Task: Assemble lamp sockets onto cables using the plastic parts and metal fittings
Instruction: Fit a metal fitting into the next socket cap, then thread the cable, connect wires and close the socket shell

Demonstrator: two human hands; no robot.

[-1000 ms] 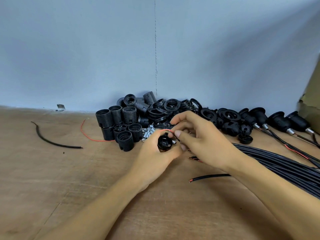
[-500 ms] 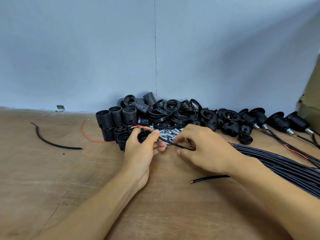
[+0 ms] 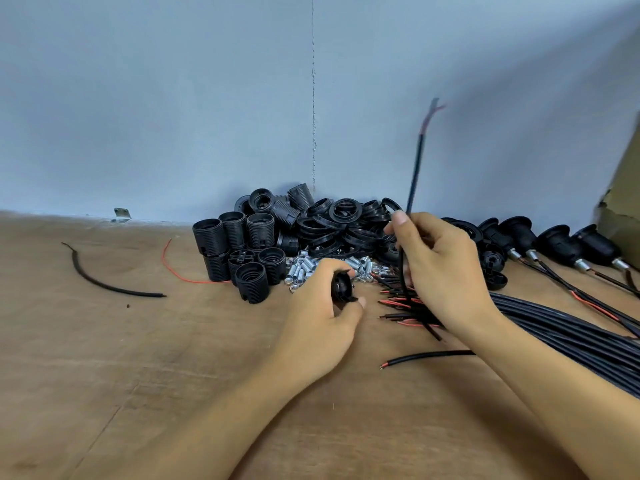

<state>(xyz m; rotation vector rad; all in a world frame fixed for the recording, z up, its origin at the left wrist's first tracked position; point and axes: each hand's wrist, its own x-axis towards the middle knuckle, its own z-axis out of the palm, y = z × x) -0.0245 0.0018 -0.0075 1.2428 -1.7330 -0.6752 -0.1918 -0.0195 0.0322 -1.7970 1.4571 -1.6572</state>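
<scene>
Sockets (image 3: 207, 239), fittings (image 3: 300, 269) crowd behind; left hand (image 3: 322, 317) grips cap (image 3: 341, 288), right hand (image 3: 446, 268) pinches cable (image 3: 415, 168).

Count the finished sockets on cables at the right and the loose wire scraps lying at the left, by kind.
Finished sockets: 4
Black cable scrap: 1
Red wire scrap: 1
Total: 6

A black socket cap (image 3: 341, 287) is held low while a black cable (image 3: 415, 168) stands upright, its red-tipped end blurred.
</scene>
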